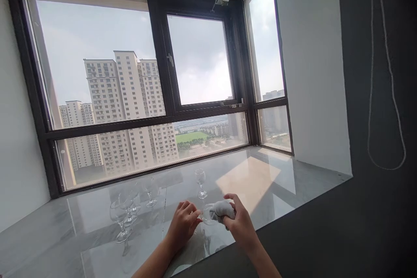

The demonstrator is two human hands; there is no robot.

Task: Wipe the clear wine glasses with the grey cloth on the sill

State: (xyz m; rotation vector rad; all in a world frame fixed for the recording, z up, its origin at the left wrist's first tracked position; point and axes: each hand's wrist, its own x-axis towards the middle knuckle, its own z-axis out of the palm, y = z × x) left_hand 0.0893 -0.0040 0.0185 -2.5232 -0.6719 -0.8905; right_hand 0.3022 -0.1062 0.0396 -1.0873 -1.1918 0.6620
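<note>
Two sets of fingers curl nearly closed: the left hand holds a clear glass, presumably to steady it, its exact grip hidden, while at its three o'clock the right hand bunches a grey cloth against it, likely for a compact pad. On the windowsill, one stemmed glass stands near twelve o'clock and several clustered stemmed glasses at nine, probably leaving elbow room.

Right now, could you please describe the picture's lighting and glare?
In the head view, the glossy grey sill carries a bright beige patch; there, clear stemmed glasses at left blend into reflections, and the dark grey wall is in shadow.
</note>
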